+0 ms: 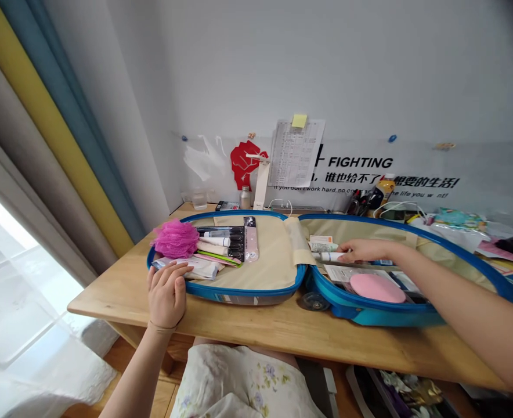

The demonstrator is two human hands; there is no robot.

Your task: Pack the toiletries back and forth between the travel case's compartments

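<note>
A blue suitcase (248, 289) lies spread apart on the wooden table, cream lining showing in both halves. My left hand (167, 293) rests with fingers extended over the left rim, by a white packet (202, 267). Beyond it sit a magenta bath puff (176, 238), white tubes (215, 241) and a packaged black-handled set (237, 241). In the right half, my right hand (363, 251) closes its fingers on the end of a white tube (328, 256). A pink oval case (377, 288) lies in front of it, and a small orange-and-white box (321, 238) behind.
At the back stand a drinking glass (199, 200), a silver bottle (245, 198), a white lamp (262, 183) and an orange-labelled bottle (386, 184). Bags and papers crowd the right end. A suitcase wheel (315, 301) juts forward. Striped curtains (60, 116) hang at left.
</note>
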